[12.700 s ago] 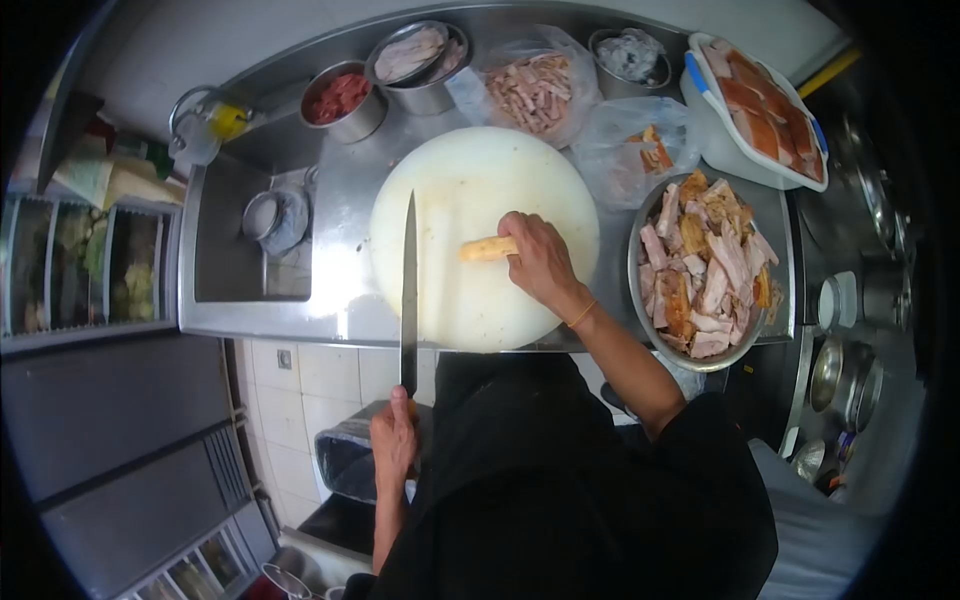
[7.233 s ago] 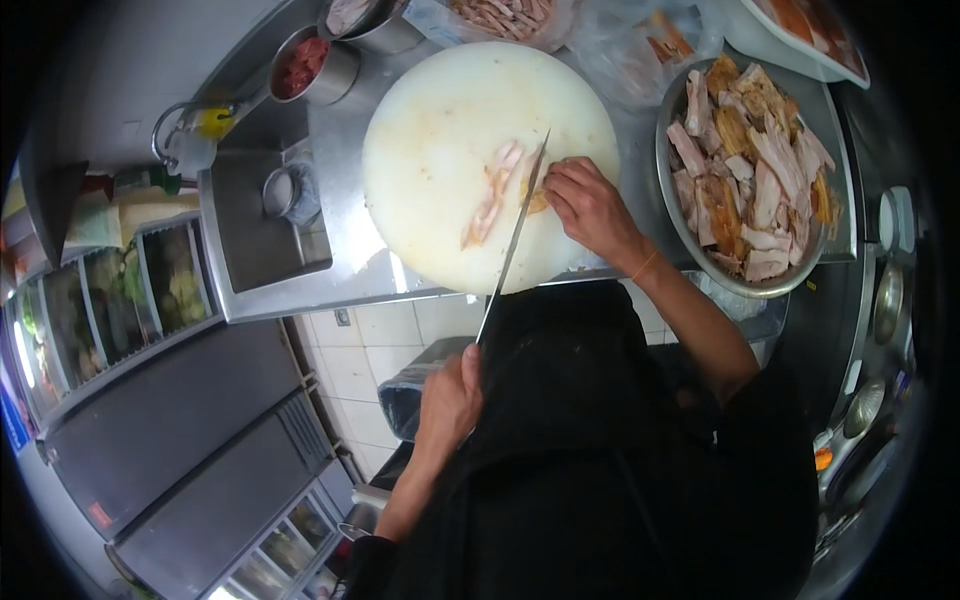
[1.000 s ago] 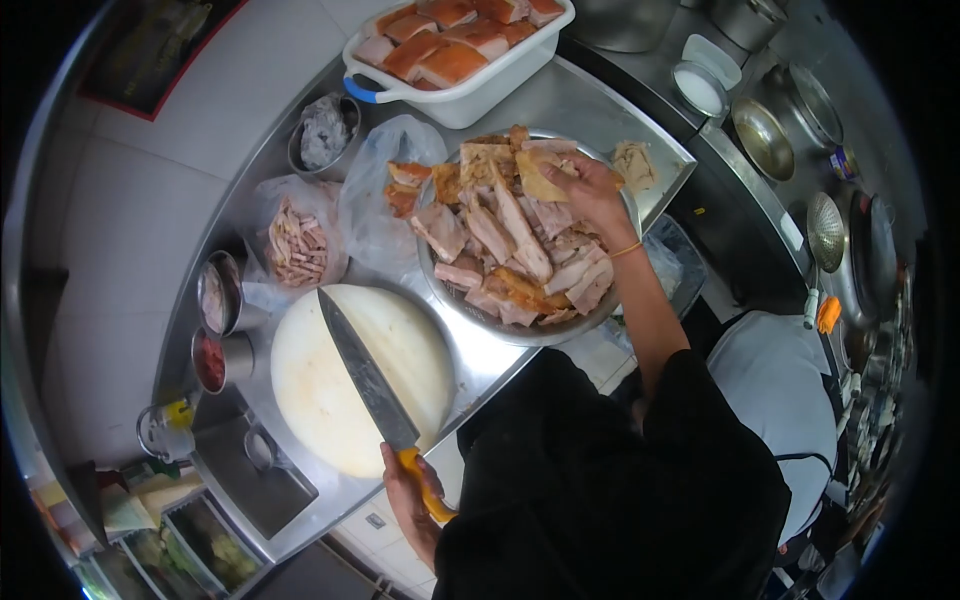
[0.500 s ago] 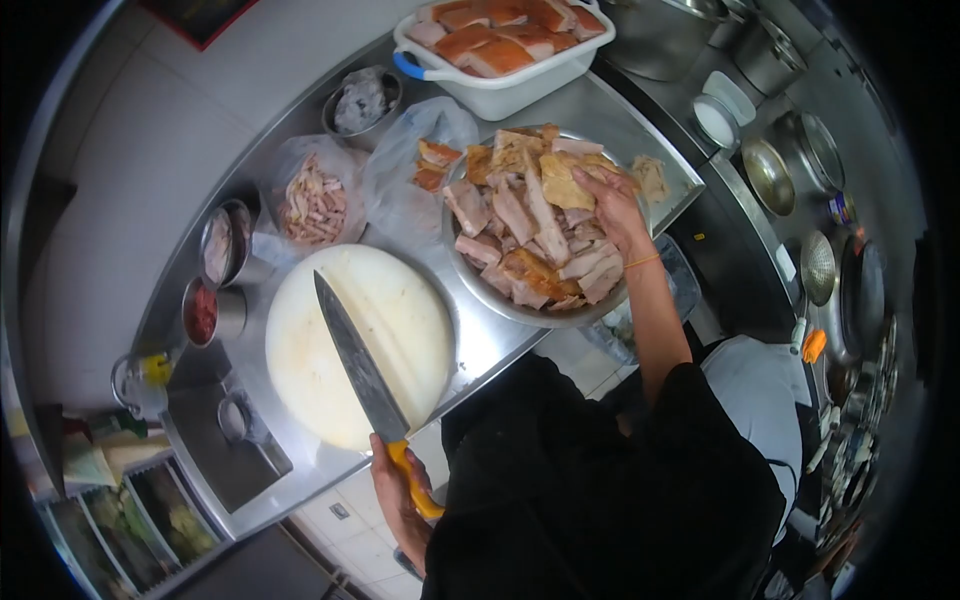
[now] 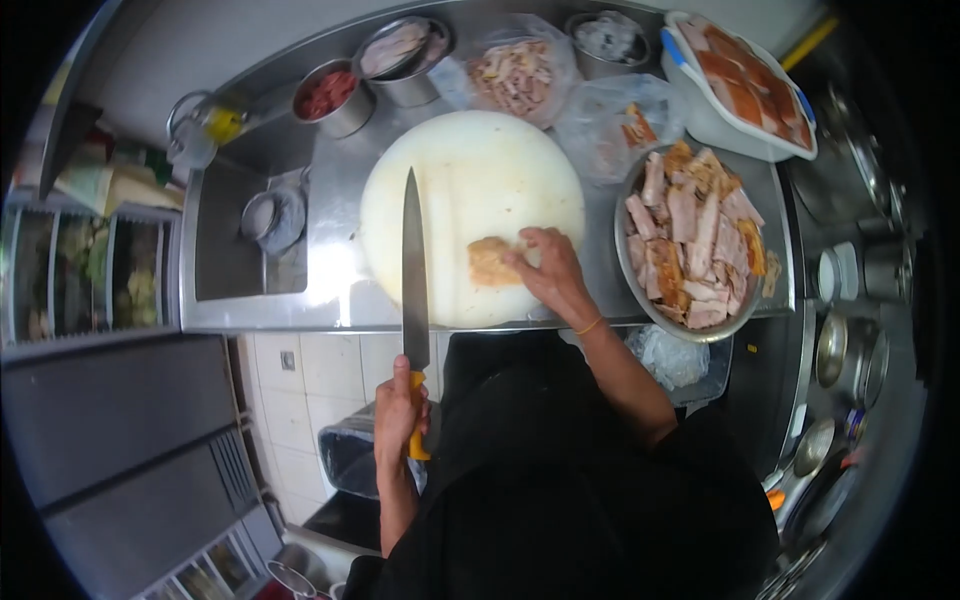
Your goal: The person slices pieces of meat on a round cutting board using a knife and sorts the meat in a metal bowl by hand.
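Note:
On the round white cutting board (image 5: pixel 520 150) lies a flat golden-brown piece of meat (image 5: pixel 492 264). My right hand (image 5: pixel 550 270) is at its right edge, with thumb and finger touching or gripping the piece. My left hand (image 5: pixel 397 410) is wrapped round the yellow handle of a long knife (image 5: pixel 414 270). The blade points away from me over the left part of the board. To the right of the board stands a round metal bowl (image 5: pixel 627 250) heaped with cut meat pieces (image 5: pixel 700 235).
A sink (image 5: pixel 235 240) is at the left. Along the back stand a pot of red meat (image 5: pixel 327 95), bowls, a bag of meat strips (image 5: pixel 515 78), another plastic bag (image 5: pixel 600 130) and a white tub (image 5: pixel 700 110). A bin (image 5: pixel 350 455) is below.
My right hand has moved from the bowl to the board with a piece of meat. The view has turned back toward the board and sink. The knife is still in my left hand.

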A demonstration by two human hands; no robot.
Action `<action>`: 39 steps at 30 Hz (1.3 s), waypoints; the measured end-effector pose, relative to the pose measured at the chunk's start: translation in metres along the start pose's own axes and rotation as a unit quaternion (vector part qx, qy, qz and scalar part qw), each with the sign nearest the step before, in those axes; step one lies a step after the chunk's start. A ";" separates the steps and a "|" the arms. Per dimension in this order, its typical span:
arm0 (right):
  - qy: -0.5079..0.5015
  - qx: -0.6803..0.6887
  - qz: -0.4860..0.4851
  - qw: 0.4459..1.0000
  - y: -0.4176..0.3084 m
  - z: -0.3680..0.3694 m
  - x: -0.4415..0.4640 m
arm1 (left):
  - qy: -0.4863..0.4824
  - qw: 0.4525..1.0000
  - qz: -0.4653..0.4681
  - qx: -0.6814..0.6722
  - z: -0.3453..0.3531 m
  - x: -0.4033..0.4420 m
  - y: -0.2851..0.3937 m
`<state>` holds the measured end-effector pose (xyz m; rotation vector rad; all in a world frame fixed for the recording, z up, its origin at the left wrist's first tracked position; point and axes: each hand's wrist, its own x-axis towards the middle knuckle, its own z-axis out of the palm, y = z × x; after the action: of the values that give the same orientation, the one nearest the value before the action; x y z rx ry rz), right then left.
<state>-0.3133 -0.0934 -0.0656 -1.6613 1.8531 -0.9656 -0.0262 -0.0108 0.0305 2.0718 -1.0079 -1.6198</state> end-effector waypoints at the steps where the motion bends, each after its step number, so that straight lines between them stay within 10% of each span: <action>1: 0.025 -0.003 -0.012 1.000 -0.002 0.003 0.002 | 0.013 1.000 0.003 0.009 -0.004 -0.003 -0.003; 6: -0.021 0.063 -0.145 0.987 -0.012 0.009 0.017 | 0.044 0.998 -0.004 0.038 -0.011 -0.011 -0.020; 39: 0.072 0.087 -0.149 0.982 -0.015 0.054 0.001 | 0.037 0.911 0.025 0.409 -0.014 -0.057 -0.015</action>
<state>-0.2634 -0.1050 -0.0888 -1.8345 1.5776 -1.3626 -0.0137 0.0370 0.0653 2.5252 -1.9322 -1.1679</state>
